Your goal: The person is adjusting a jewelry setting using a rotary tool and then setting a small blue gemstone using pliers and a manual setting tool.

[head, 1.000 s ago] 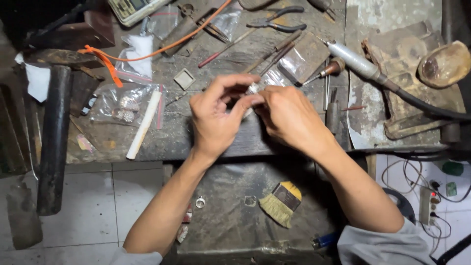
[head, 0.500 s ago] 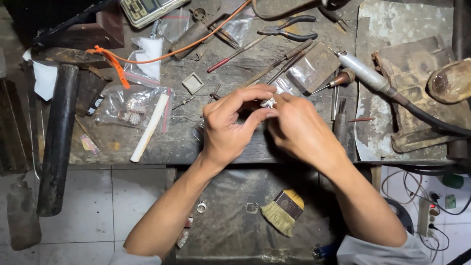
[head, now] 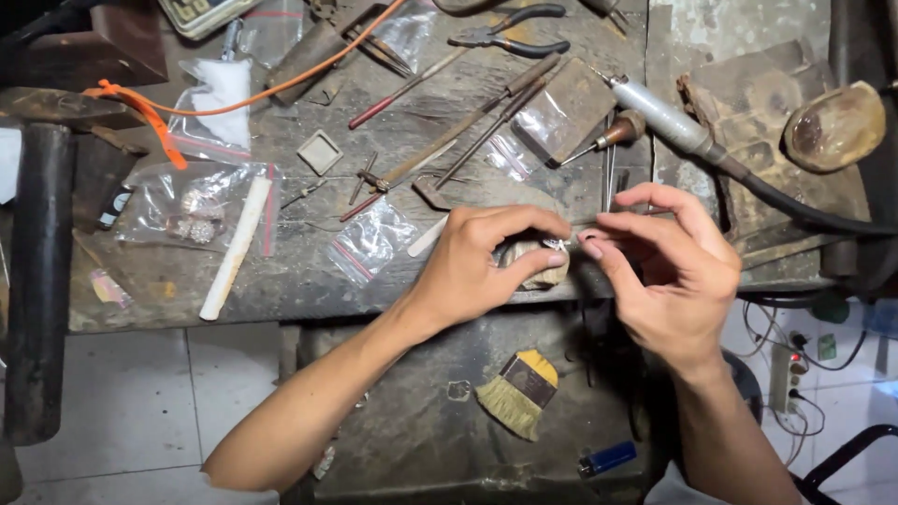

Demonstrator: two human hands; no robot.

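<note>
Tiny silver piece (head: 558,245) pinched between both hands' fingertips | left hand (head: 477,266) grips tighter, right hand (head: 669,271) fingers just touching | above bench (head: 281,281) edge

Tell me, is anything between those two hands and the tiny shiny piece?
Nothing visible. The left hand and right hand meet at the small metal piece, fingertips touching it directly, just above the worn wooden peg at the bench edge.

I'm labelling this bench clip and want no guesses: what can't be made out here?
Head view:
- Small silvery piece between both hands: too small, fingertips cover it.
- Calculator-like device: cut by the top edge.
- Contents of the plastic bag: blurred.
- Right hand palm: turned away.
</note>
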